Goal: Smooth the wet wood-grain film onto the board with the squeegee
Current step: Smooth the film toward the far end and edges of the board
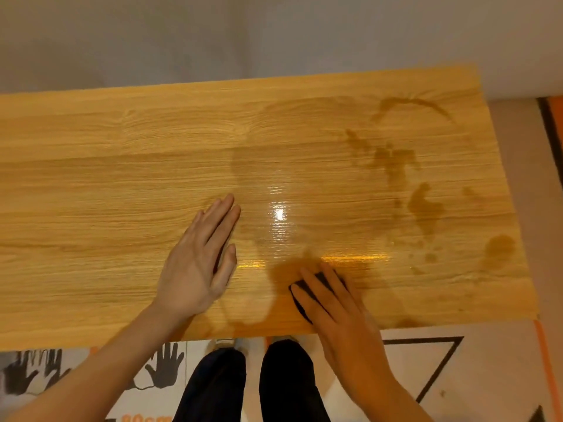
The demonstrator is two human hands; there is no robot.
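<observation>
Head view, looking straight down: a long rectangular board [122, 184] covered in glossy wood-grain film [335, 166], pale honey colour with fine parallel grain lines running along its length. The right half of the film is wet, with dark irregular blotches [423, 205] and a bright glare spot [279, 214] on the slick surface. The left hand [201, 263] lies flat on the film near the middle, fingers straight and close together, thumb slightly apart, holding nothing. The right hand [332, 303] presses down near the board's near edge, its fingers extended and laid over a small dark squeegee [300, 295], of which only a rounded black edge shows beneath the fingers; its exact shape cannot be told. Below the board, dark trouser legs [253, 385] stand on a pale floor covering [405, 360] printed with black handprints [164, 367] and a triangle outline.
</observation>
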